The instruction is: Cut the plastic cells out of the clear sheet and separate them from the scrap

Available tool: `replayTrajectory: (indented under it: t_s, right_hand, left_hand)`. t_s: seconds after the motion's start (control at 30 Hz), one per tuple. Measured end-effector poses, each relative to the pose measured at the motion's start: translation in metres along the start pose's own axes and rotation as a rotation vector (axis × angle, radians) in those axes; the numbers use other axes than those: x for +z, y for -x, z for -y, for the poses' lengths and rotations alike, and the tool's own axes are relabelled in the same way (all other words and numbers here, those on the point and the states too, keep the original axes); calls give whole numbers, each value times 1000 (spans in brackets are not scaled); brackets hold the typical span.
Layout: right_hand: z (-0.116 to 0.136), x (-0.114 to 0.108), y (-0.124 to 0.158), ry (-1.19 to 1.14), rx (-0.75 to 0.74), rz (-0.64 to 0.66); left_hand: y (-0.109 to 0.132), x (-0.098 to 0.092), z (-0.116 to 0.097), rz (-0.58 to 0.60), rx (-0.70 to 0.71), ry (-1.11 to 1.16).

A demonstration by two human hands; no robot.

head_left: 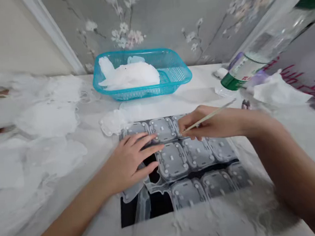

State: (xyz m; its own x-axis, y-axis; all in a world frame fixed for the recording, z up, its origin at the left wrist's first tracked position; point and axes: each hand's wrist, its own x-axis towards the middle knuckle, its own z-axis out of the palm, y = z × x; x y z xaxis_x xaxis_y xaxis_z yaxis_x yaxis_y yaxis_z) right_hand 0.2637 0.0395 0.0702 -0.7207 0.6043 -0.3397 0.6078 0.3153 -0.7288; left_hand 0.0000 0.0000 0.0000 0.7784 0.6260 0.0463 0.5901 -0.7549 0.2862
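Note:
A sheet of translucent grey moulded pieces [189, 157] lies on a black mat [160, 205] in front of me. My left hand [129, 160] rests flat on the sheet's left side, fingers stretched out and pressing it down. My right hand [204, 123] is closed in a pinch on a thin wooden stick [210, 116], whose tip touches the sheet's upper row. Loose white translucent pieces [113, 122] lie just beyond the sheet.
A turquoise plastic basket [175, 73] holding white pieces stands at the back centre. A clear bottle with a green label [253, 61] leans in at the right, above crumpled white plastic [276, 90]. White scraps [48, 119] cover the table's left side. Floral wallpaper runs behind.

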Motion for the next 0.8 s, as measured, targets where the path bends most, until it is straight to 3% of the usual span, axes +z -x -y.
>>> replayTrajectory:
  t_s: [0.27, 0.8]
  right_hand:
    - [-9, 2, -4, -179, 3, -3]
    - [-5, 4, -4, -97, -66, -71]
  left_hand:
    - [-2, 0, 1, 0, 16, 11]
    - [-2, -1, -1, -9, 13, 0]
